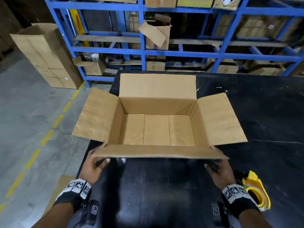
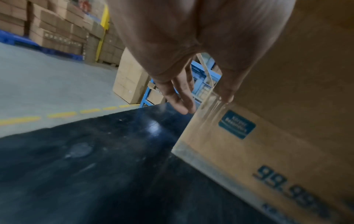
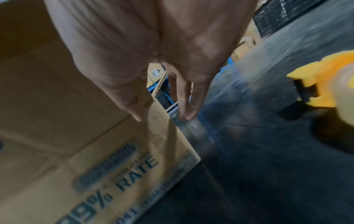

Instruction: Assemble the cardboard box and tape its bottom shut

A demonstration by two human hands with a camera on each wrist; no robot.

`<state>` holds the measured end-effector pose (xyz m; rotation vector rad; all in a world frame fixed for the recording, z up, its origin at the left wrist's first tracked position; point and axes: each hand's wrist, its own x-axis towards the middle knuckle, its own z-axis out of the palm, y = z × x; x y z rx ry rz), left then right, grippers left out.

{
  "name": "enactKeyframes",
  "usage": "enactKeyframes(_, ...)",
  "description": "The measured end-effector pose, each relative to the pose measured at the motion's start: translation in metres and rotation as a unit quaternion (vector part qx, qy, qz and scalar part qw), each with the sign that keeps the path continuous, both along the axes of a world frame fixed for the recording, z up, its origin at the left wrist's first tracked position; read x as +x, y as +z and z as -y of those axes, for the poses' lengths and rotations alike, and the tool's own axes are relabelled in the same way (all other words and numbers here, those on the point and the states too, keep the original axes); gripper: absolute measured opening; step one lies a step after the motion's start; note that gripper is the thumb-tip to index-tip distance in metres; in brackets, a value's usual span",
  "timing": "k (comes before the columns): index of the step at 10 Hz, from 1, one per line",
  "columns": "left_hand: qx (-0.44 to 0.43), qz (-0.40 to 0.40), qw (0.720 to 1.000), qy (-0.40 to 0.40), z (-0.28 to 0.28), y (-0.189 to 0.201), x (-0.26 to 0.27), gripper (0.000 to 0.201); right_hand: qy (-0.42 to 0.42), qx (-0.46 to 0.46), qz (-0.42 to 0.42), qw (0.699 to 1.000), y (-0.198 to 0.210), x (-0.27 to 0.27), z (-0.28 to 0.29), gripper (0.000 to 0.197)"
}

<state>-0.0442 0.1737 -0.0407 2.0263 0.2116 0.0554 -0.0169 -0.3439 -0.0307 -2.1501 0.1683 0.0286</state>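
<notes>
Cardboard box (image 1: 156, 127) is seen standing upright on the black counter (image 1: 255, 112), directly ahead of both hands, its four top flaps splayed outward and its floor flaps lying closed inside. Blue print is carried on the near wall in both wrist views, the text appearing upside down; a strip of clear tape is seen at the box's lower edge in the left wrist view.

Blue racking (image 1: 143, 51) loaded with cartons is seen beyond the counter, past the box. A tall carton (image 1: 47, 56) is stood on the grey floor, off to the left of the left hand.

Near flap: its left corner is met by the left hand (image 1: 96, 163), thumb on top, fingers underneath; fingers are only loosely bent. Its right corner is met likewise by the right hand (image 1: 219, 168). Whether either corner is actually pinched cannot be told; the wrist views are blurred, with fingers (image 2: 182, 97) showing fairly straight.

Yellow tape dispenser (image 1: 256, 191) is laid on the counter just right of the right wrist.
</notes>
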Motion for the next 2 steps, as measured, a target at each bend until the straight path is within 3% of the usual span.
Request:
enactKeyframes(1, 0.050, -0.033, 0.998, -0.033, -0.010, -0.007, -0.027, 0.094, 0.026, -0.042, 0.008, 0.999, -0.011, -0.026, 0.012, 0.101)
enactKeyframes(2, 0.062, -0.073, 0.995, 0.024, -0.018, -0.017, -0.047, 0.075, -0.017, -0.039, -0.007, 0.999, -0.023, -0.045, 0.025, 0.088)
